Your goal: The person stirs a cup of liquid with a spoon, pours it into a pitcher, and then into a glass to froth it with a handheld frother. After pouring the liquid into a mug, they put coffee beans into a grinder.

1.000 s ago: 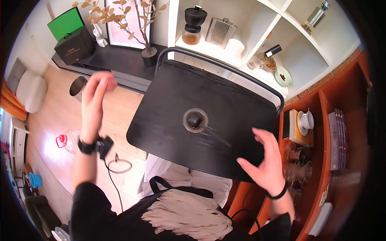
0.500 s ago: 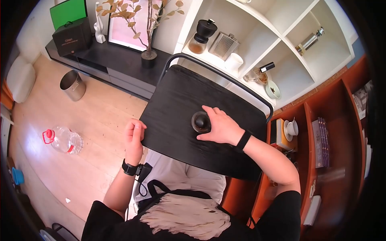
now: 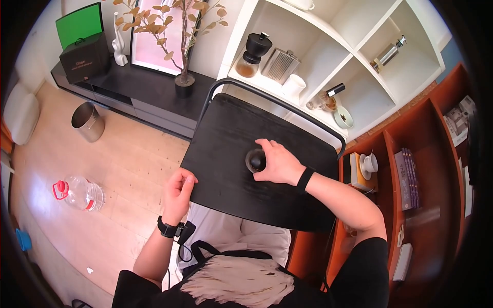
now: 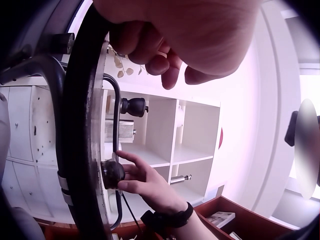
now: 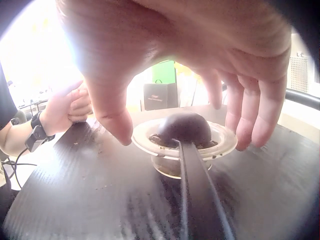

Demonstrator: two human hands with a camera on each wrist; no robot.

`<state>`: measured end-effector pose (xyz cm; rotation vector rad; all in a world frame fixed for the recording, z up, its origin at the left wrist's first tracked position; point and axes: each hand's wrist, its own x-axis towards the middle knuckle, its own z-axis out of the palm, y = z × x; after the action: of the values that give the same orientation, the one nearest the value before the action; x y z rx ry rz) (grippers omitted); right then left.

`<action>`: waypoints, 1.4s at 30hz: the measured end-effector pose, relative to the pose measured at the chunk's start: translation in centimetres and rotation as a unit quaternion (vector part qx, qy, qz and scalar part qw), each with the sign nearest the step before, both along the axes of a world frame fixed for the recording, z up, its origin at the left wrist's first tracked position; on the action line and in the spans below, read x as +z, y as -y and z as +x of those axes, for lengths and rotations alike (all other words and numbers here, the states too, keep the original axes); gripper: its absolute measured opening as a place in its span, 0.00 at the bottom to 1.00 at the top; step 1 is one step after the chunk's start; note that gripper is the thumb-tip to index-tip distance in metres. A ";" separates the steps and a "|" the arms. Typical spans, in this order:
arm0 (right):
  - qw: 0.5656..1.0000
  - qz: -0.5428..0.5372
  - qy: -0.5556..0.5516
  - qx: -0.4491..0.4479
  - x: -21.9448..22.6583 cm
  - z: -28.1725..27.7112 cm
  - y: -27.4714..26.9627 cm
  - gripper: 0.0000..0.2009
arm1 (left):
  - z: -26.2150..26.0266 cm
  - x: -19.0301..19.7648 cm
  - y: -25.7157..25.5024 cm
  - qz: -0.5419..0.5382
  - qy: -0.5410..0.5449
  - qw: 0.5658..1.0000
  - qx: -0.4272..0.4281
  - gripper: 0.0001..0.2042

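Observation:
A small clear bowl (image 3: 248,162) with dark bits in it stands on the black table (image 3: 226,128). In it lies the rounded head of a black spoon (image 5: 182,129), whose handle (image 5: 194,192) slopes over the rim toward the right wrist camera. My right hand (image 3: 281,164) spans the bowl from above, thumb at one side of the rim (image 5: 145,142) and fingers at the other. At the table's left edge rests my left hand (image 3: 178,195), fingers loosely curled and holding nothing.
White shelves (image 3: 354,51) with a grinder (image 3: 255,51), flask (image 3: 281,65) and mug (image 3: 294,85) stand behind the table. A red-brown bookcase (image 3: 390,215) is at the right. On the floor at left are a bottle (image 3: 82,194) and a bin (image 3: 88,123).
From above the table's right side, my right hand has come in to the bowl and stays around it. My left hand has come down from the air at left to the table edge.

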<state>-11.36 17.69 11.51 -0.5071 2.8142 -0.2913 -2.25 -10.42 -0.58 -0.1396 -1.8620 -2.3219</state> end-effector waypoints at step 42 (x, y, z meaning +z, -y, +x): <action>0.994 0.058 -0.058 -0.077 -0.2 -33.8 -5.1 0.43 | 0.3 0.8 -0.6 -0.097 -0.001 0.995 0.028 0.05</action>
<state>-45.17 22.84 11.32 -0.2908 2.9681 -0.1299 -2.00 -9.86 0.25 -0.1094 -2.0594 -2.1015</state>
